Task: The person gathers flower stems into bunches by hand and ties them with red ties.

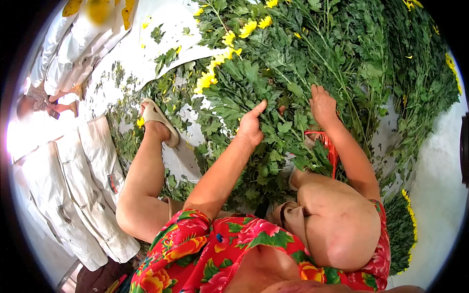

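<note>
My left hand [251, 126] is closed round a leafy bunch of yellow chrysanthemums [234, 88], its thumb lying over the leaves and its other fingers mostly hidden beneath. The bunch points up and left, with the yellow flower heads [207, 80] at its far end. To the right, my right hand [323, 105] has its fingers bent in on chrysanthemum stems [337, 80] at the edge of the large pile; the fingertips are partly hidden. Red plastic strips [327, 149] hang just below my right wrist, beside my knee.
A large heap of cut chrysanthemums [361, 44] covers the far and right side. Loose leaves [171, 97] litter the floor. White wrapped bundles [68, 195] lie at left, with more white bundles [73, 44] behind. Another flower bundle [400, 234] lies at lower right.
</note>
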A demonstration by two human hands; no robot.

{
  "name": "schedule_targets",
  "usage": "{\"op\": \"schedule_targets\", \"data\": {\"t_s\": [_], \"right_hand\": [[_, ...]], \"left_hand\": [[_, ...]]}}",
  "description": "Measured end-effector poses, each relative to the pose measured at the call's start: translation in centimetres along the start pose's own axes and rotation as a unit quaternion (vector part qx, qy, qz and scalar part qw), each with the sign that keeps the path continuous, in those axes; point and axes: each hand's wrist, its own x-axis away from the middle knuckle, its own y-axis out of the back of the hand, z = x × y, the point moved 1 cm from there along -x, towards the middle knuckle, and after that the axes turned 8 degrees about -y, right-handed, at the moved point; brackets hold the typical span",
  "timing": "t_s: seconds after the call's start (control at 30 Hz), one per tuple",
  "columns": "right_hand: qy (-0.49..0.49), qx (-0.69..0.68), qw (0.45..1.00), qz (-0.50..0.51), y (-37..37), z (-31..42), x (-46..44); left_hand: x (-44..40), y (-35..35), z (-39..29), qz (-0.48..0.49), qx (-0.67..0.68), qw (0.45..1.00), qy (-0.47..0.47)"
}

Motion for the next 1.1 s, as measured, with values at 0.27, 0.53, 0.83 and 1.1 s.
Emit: {"op": "schedule_targets", "data": {"t_s": [0.27,0.53,0.83,1.1], "right_hand": [[-0.045,-0.441,0.897,-0.007,4.5,-1.7,1.4],[0.041,-0.477,0.875,-0.067,7.2,1.4,9.3],[0.092,-0.469,0.878,0.022,8.1,2.7,11.5],[0.164,-0.497,0.844,0.117,6.1,3.3,11.1]], "left_hand": [[-0.2,-0.5,-1.7,-0.027,-0.009,0.999,-0.026],[-0.3,-2.6,-2.5,-0.012,0.01,0.999,-0.052],[0.6,-1.5,-1.8,-0.007,0.052,0.997,-0.052],[1.7,0.9,-2.0,-0.136,0.005,0.99,-0.036]]}}
